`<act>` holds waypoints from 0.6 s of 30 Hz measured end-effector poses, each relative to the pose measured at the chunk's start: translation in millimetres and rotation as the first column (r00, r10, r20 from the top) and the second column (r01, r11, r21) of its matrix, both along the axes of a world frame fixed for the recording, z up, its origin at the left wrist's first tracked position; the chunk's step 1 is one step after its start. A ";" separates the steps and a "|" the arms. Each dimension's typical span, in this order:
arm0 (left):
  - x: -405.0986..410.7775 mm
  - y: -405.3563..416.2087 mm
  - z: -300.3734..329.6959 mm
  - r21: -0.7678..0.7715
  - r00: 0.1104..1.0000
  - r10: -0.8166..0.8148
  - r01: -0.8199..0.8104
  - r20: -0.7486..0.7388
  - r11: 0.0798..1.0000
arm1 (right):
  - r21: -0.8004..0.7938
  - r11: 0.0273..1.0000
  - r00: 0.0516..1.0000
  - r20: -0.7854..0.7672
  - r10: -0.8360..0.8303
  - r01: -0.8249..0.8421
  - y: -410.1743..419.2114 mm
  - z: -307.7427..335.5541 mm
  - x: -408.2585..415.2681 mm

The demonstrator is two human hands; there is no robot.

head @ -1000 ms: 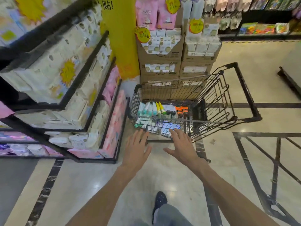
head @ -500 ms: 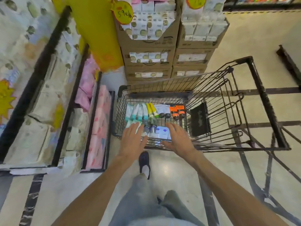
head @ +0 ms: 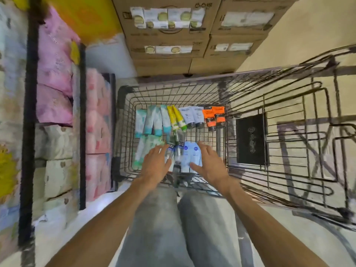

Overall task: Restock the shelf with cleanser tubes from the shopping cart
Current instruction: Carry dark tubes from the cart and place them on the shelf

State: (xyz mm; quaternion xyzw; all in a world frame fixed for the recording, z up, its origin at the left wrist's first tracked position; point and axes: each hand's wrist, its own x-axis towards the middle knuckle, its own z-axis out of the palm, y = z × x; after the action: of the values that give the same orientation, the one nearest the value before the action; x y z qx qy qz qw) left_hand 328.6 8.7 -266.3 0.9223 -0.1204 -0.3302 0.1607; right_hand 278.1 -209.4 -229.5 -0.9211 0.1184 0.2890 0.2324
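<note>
My left hand (head: 156,166) and right hand (head: 211,164), fingers spread and holding nothing, reach over tubes (head: 189,157) in the cart (head: 269,105).

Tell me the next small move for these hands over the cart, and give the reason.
Probably close both hands on the near tubes. The left hand and right hand hover open over the light blue tubes in the cart, gripping nothing yet.

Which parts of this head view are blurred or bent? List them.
Head view: motion blur smears the shelf packs and cart wires; wide-angle distortion bows the cart outward; both hands and the tubes are soft, their print unreadable.
</note>
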 end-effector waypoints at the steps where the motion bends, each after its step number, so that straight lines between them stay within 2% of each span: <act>1: 2.0 -2.7 -14.4 0.007 1.000 0.000 0.000 -0.025 1.000 | 0.004 1.000 1.000 -0.022 -0.003 0.003 0.1 -13.6 2.6; 6: 11.0 -20.9 -85.2 0.048 0.979 0.127 -0.121 -0.157 0.992 | 0.055 0.997 0.990 -0.129 -0.054 0.061 1.1 -83.9 11.2; 9: 10.7 -32.4 -117.1 0.072 0.966 0.181 -0.171 -0.183 0.983 | 0.090 0.990 0.980 -0.175 -0.093 0.110 -0.2 -119.2 8.9; 15: 17.5 -49.5 -154.6 0.139 0.962 0.264 -0.253 -0.068 0.957 | 0.103 0.981 0.969 -0.204 -0.141 0.164 -4.5 -161.0 7.7; 18: 19.8 -56.7 -160.2 0.211 0.963 0.260 -0.242 -0.065 0.947 | 0.104 0.980 0.961 -0.237 -0.141 0.170 -8.2 -168.0 12.1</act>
State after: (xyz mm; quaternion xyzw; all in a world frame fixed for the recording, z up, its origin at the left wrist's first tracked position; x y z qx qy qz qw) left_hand 348.4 -48.0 -426.6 0.9254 0.0397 -0.3596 0.1128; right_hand 290.2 -217.6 -397.5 -0.8533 0.1984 0.3808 0.2959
